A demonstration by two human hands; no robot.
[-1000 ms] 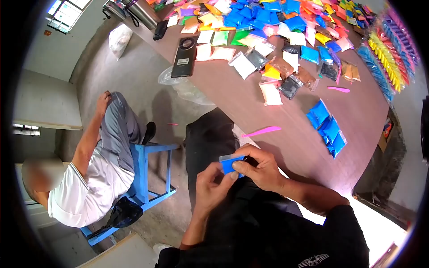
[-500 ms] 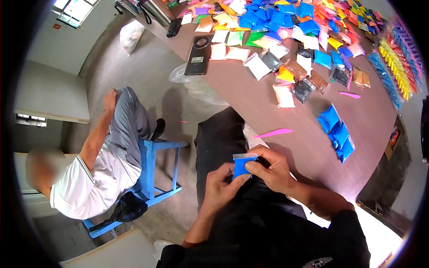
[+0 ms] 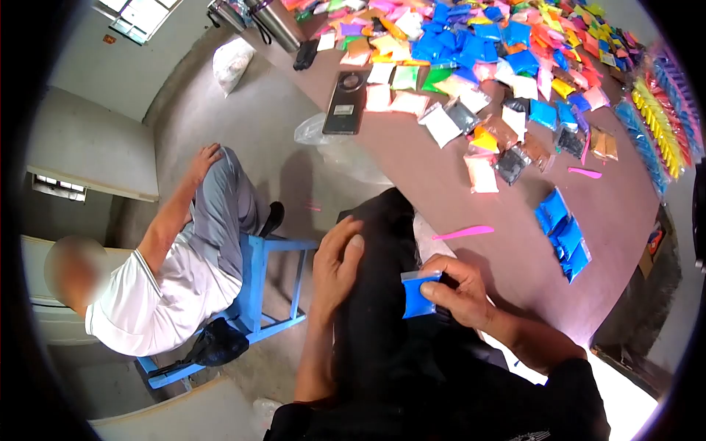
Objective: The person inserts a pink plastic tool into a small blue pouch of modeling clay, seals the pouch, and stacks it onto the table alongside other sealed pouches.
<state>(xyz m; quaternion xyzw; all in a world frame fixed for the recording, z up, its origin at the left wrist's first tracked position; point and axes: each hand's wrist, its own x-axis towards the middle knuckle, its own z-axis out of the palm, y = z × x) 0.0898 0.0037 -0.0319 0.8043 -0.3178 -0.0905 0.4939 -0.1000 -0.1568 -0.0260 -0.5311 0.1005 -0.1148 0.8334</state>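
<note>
Above my lap, my right hand (image 3: 462, 294) pinches a small clear plastic packet of blue, soft-looking material (image 3: 420, 295) by its upper edge, between thumb and fingers. My left hand (image 3: 338, 261) is raised over my left thigh, apart from the packet, its fingers stretched out and nothing in it. On the table edge just beyond my right hand lies a pink plastic knife-like tool (image 3: 463, 232). Farther right, a joined group of blue packets (image 3: 563, 234) rests on the brown tabletop (image 3: 507, 253).
Many coloured packets (image 3: 471, 51) are heaped at the table's far side. A phone (image 3: 346, 103), steel flasks (image 3: 276, 23) and bagged coloured plastic pieces (image 3: 658, 121) lie around them. To the left, a person (image 3: 173, 287) sits on a blue stool (image 3: 256, 283).
My left hand has let go of the blue packet and moved left and up, its fingers opening. My right hand still holds the packet. The whole view has shifted slightly.
</note>
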